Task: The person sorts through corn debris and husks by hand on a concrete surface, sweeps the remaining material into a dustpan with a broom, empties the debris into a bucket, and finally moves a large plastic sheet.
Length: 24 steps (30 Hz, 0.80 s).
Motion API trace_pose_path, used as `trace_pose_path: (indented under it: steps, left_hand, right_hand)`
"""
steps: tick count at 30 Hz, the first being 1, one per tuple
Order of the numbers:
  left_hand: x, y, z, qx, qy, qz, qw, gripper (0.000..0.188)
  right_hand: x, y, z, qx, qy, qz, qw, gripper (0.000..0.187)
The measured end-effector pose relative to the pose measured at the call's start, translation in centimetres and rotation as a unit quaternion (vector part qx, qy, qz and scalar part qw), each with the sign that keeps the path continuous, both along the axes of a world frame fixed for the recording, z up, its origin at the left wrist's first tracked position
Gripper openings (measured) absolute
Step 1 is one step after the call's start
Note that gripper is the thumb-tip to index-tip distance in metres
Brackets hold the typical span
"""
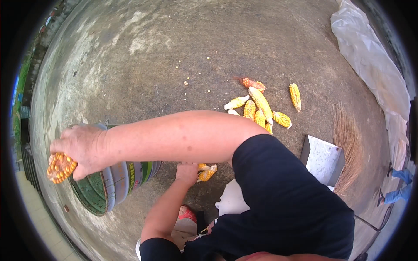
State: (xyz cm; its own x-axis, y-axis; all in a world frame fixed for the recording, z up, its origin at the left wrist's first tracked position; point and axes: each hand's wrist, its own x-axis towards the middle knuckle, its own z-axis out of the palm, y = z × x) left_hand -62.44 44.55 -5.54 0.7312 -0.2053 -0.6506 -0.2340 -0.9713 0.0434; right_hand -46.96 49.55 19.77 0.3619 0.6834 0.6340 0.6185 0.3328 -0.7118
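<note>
From the head view, the right hand grips a corn cob over the drum's left edge; a slackening hold might drop it. Right of the drum, the left hand meets more cobs (fingers hidden, can't tell whether gripping).

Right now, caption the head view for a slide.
Right hand holds a corn ear near a drum; left hand beside more corn.
</note>
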Motion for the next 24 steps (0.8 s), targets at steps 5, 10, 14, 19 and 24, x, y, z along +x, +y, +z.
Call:
trace_pose_path:
  steps: [5,10,14,19,24]
  left_hand:
    - [2.3,1.3,15.2,-0.153,-0.154,-0.019,0.976,0.037]
    - [1.3,8.2,29.4,-0.166,-0.425,0.241,0.856,0.043]
    - [1.1,14.1,30.7,0.222,-0.413,0.119,0.875,0.049]
    - [9.8,-0.2,23.6,-0.182,-0.395,0.047,0.899,0.039]
    - [18.0,-10.9,7.2,-0.14,-0.159,0.127,0.969,0.062]
  right_hand:
    - [1.2,-5.3,-2.8,-0.006,-0.144,-0.09,0.985,0.065]
    - [13.3,-27.6,-16.2,-0.587,0.065,-0.41,0.695,0.054]
    - [10.8,-35.6,-22.6,-0.742,0.157,-0.335,0.559,0.073]
    - [8.3,-36.8,-24.1,-0.664,0.218,-0.456,0.55,0.078]
    - [8.8,-37.3,-25.1,-0.551,0.253,-0.445,0.659,0.085]
